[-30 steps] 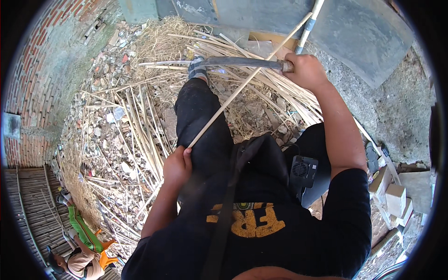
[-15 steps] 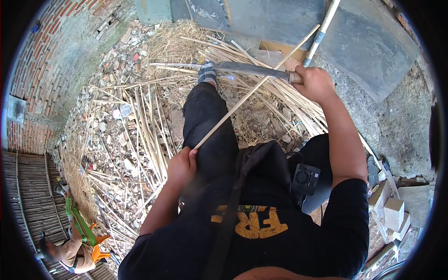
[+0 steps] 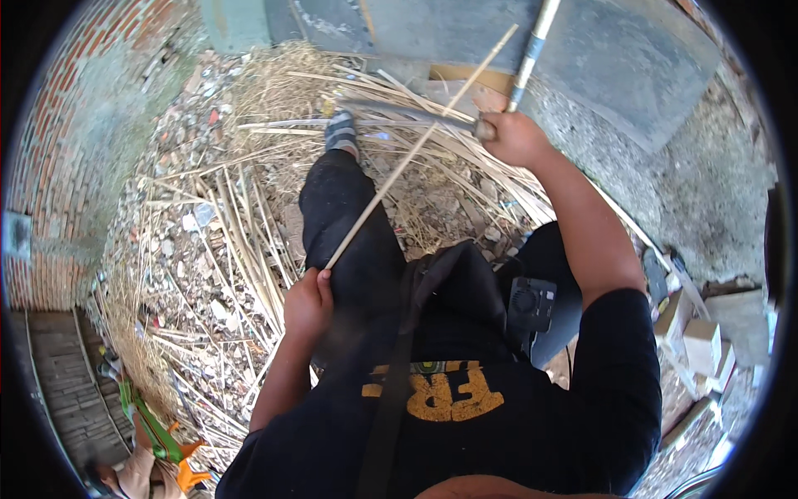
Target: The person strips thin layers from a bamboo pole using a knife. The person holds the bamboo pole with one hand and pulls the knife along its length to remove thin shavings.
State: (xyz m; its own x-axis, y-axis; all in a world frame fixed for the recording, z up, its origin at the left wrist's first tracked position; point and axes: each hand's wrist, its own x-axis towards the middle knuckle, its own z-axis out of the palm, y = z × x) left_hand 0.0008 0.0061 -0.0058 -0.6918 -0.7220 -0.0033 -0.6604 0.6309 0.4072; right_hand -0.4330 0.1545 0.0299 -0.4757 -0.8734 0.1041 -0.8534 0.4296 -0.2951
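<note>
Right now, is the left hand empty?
No, the left hand is closed around the lower end of a long thin stick that slants up across the leg.

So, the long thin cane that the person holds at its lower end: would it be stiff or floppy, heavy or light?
Probably stiff: the cane runs straight though the left hand grips only its lower end. Probably light too, being thin and held up so. It might snap if bent hard, like the split pieces on the ground.

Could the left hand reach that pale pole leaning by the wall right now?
Probably not. The left hand grips the near end of a thin stick by the thigh, while the pale pole stands far forward, past the right hand holding a long blade.
</note>
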